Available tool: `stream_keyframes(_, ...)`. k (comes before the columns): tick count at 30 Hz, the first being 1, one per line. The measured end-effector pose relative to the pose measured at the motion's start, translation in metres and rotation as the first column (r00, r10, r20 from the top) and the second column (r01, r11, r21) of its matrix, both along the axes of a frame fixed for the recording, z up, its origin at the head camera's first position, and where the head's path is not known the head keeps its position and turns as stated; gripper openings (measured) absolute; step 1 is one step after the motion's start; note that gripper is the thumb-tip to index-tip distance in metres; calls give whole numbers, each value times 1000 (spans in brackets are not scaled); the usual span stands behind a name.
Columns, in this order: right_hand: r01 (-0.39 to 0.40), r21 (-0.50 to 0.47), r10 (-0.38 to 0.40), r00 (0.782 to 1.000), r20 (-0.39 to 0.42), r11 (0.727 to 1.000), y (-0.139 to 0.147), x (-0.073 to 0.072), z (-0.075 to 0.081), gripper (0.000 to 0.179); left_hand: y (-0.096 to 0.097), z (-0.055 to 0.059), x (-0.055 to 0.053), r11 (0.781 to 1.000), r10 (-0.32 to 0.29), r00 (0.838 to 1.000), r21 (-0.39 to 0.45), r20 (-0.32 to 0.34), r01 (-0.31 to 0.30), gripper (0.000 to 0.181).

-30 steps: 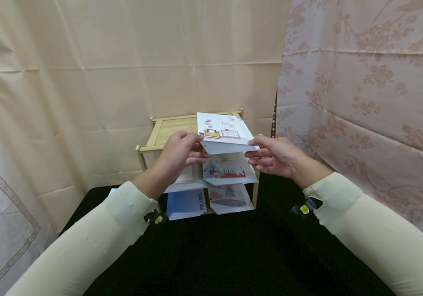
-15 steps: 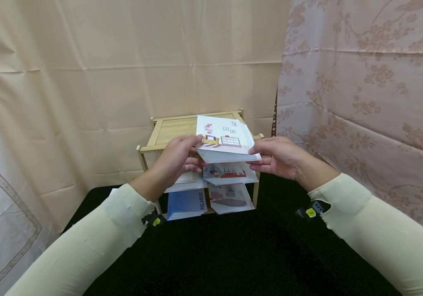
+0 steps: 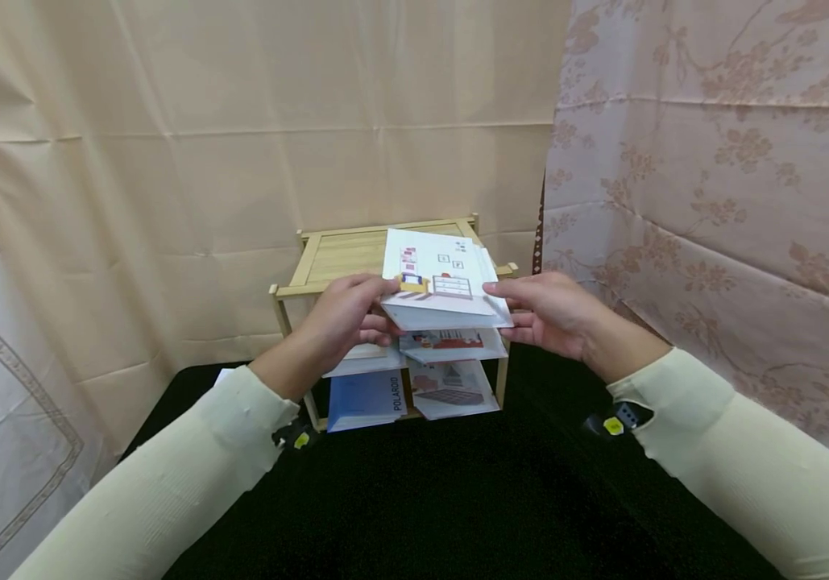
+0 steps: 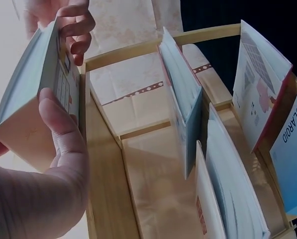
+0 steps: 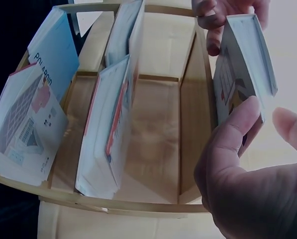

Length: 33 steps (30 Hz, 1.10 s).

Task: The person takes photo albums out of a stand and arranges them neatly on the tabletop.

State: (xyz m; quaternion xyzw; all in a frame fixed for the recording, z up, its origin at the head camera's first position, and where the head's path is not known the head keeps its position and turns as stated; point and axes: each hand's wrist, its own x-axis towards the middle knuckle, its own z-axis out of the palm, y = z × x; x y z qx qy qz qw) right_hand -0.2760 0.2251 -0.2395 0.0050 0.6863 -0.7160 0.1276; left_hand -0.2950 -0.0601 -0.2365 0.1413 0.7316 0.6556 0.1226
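Head, white book (image 3: 439, 270): left hand (image 3: 349, 312) and right hand (image 3: 550, 314) pinch opposite sides, thumbs on cover, above wooden rack (image 3: 341, 256).
Left wrist, rack bottom: blue POLAROID book (image 4: 291, 154), grey-and-pink book (image 4: 255, 82) side by side.
Right wrist, rack middle: pale books (image 5: 99, 134) in both halves.

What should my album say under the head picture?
Left hand and right hand grip a white illustrated book at a pale wooden rack holding white and blue books.
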Motion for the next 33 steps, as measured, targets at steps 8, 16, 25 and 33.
stream_keyframes(8, 2, 39, -1, 1000, -24, 999, 1, 4, -15, 78, -9, -7, 9, 999, -7, 1000, 39, 18, 6, 50)
stream_keyframes(16, 10, 31, -8, 997, -77, 999, -1, 12, -25, 68, -14, -15, 15, 997, -18, 999, 80, 26, 16, 54)
stream_keyframes(25, 8, 37, -3, 990, -141, 999, -10, 24, -40, 61, -25, -27, 24, 996, -18, 1000, 89, 24, 16, 54)
stream_keyframes(33, 27, 49, -16, 978, -206, 998, -18, 34, -51, 59, -34, -38, 32, 998, -27, 1000, 62, -1, 27, 57)
